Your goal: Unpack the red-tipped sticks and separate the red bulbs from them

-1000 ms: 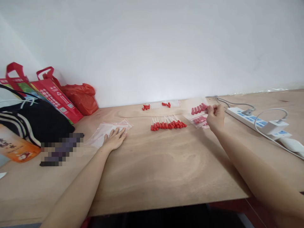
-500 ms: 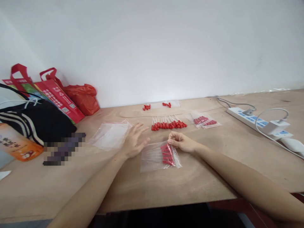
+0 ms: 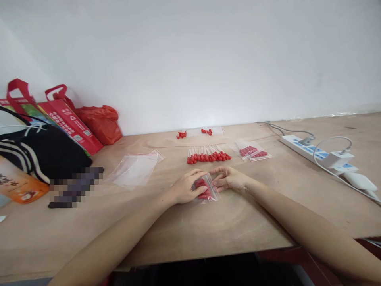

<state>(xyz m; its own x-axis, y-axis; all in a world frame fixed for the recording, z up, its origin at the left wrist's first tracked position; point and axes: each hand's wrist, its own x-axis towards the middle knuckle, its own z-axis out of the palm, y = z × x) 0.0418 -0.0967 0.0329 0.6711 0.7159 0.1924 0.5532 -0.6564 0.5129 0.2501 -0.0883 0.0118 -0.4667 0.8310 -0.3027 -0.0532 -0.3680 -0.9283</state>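
A clear zip bag (image 3: 212, 193) with several red-tipped sticks inside lies on the table in front of me. My left hand (image 3: 187, 187) grips it from the left, thumb on top over the red tips, and covers much of the bag. At the bag's right edge, by the zip strip, my right hand (image 3: 228, 178) has its fingers curled with thumb and fingertips on the plastic. Just beyond my hands, a row of loose white sticks with red tips (image 3: 208, 157) lies with the red ends toward me.
Flat zip bags (image 3: 135, 169) lie to the left. Filled zip bags (image 3: 253, 151) sit at the right, and small red pieces (image 3: 181, 135) at the back. A power strip (image 3: 315, 153) with cables stands far right. A black bag (image 3: 50, 155) and red bags (image 3: 99, 123) crowd the left.
My left hand has moved right and closed over the bag of red-tipped sticks, from open above its left side. My right hand stays at the bag's right edge. The view shifted slightly.
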